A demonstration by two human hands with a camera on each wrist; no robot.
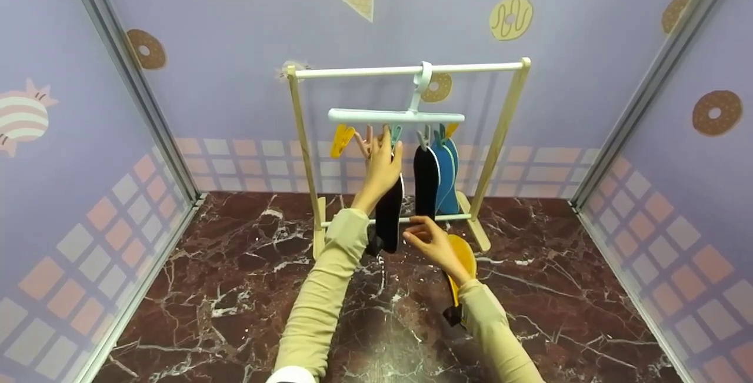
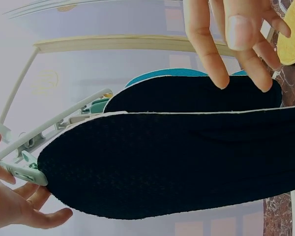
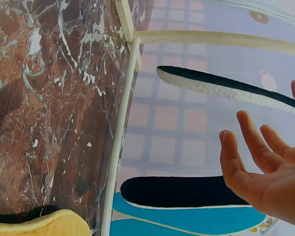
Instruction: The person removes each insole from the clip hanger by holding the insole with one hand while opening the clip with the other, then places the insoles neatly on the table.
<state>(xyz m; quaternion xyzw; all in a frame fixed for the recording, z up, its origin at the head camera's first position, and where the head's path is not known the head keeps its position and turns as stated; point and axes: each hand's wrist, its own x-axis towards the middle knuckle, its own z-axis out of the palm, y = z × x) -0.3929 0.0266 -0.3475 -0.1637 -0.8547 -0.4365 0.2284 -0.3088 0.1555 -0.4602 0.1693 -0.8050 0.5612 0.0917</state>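
A black insole (image 1: 389, 218) hangs from a green clip (image 1: 396, 133) on the white hanger (image 1: 397, 116). My left hand (image 1: 383, 162) is up at that clip; in the left wrist view, its spread fingers surround the green clip (image 2: 27, 172) and the insole's top end (image 2: 152, 162). My right hand (image 1: 432, 242) is in the air to the right of the insole's lower end, fingers loosely bent, holding nothing. Beyond it hang another black insole (image 1: 426, 180) and blue insoles (image 1: 448, 177) in clips. A yellow insole (image 1: 463, 253) lies partly hidden under my right forearm.
The hanger hooks over the top bar of a wooden rack (image 1: 510, 118) with a low crossbar. A yellow clip (image 1: 341, 140) and a pink clip (image 1: 365, 139) hang at the hanger's left. Patterned walls enclose the dark marbled table (image 1: 235, 289).
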